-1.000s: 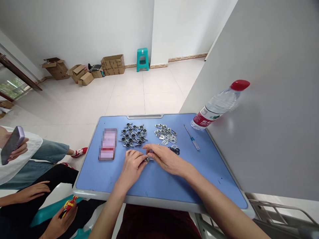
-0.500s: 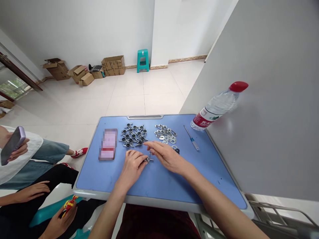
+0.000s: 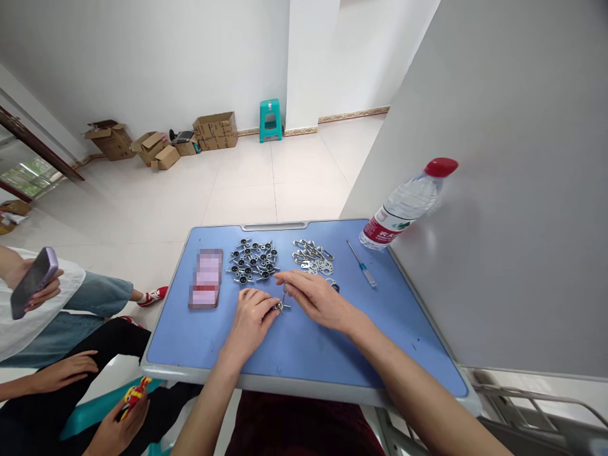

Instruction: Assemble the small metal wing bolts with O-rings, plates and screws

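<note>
Clear bottle [image 3: 386,225]: apparently water [image 3: 412,197] | metal part [image 3: 282,306]: in left fingers [image 3: 266,304]

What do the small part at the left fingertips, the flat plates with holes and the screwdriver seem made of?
Small part at the left hand: probably bare metal, judging by its silvery glint.
Flat plates: likely metal, silver-grey, thin and crisp-edged; plating can't be told.
Screwdriver: slim grey shaft, likely steel; its see-through, partly blue handle suggests plastic.
</note>
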`<state>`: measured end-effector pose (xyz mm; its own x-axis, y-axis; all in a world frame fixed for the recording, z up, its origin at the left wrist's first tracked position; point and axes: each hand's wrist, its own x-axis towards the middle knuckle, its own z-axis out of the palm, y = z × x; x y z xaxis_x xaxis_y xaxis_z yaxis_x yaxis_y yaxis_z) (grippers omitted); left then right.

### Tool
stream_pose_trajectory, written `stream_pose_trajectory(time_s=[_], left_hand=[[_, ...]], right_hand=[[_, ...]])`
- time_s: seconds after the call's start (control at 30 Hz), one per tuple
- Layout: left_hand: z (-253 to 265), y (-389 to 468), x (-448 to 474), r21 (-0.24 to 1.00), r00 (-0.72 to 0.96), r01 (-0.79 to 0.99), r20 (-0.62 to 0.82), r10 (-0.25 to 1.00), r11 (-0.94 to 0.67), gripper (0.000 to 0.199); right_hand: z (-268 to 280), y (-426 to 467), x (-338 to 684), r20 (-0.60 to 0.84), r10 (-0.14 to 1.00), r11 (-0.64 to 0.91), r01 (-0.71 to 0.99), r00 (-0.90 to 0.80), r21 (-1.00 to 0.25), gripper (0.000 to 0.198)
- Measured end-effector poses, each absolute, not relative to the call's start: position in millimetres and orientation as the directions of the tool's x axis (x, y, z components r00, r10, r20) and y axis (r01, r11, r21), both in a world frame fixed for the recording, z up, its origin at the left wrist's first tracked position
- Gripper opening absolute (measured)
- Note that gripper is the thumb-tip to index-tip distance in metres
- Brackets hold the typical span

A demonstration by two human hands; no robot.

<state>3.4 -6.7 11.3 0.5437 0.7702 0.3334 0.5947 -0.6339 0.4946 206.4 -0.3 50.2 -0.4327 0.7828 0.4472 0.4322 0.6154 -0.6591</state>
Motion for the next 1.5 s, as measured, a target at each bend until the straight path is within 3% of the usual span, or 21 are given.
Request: stream_pose_trajectory(time_s=[0.33, 0.5, 0.9, 1.27, 1.5], left_hand=[[12.5, -6.8, 2.7, 0.483, 0.541, 0.596, 0.348, 0.765, -0.641, 0.014], [12.3, -7.5, 2.4, 0.492, 0.535, 0.599, 0.34, 0.773, -0.631, 0.013], [3.1, -6.0, 0.1, 0.498, 0.526, 0.587, 0.365, 0.768, -0.638, 0.012], [2.3, -6.3, 0.6, 0.519, 0.525, 0.576, 0.357, 0.772, -0.632, 0.01], [1.6, -6.6, 0.9, 0.516, 0.525, 0.578, 0.358, 0.772, -0.632, 0.009]], right_hand=[[39.2, 4.0, 202.1, 0.522, 0.754, 0.656, 0.488, -0.398, -0.575, 0.023], [46.2, -0.8, 202.8, 0.506, 0.734, 0.675, 0.4, -0.452, -0.62, 0.029], [30.9, 3.4, 194.9, 0.676, 0.653, 0.747, 0.432, -0.342, -0.505, 0.019], [26.2, 1.1, 193.9, 0.555, 0.728, 0.685, 0.389, -0.403, -0.616, 0.027], [23.2, 1.2, 193.9, 0.609, 0.688, 0.725, 0.405, -0.394, -0.557, 0.026]])
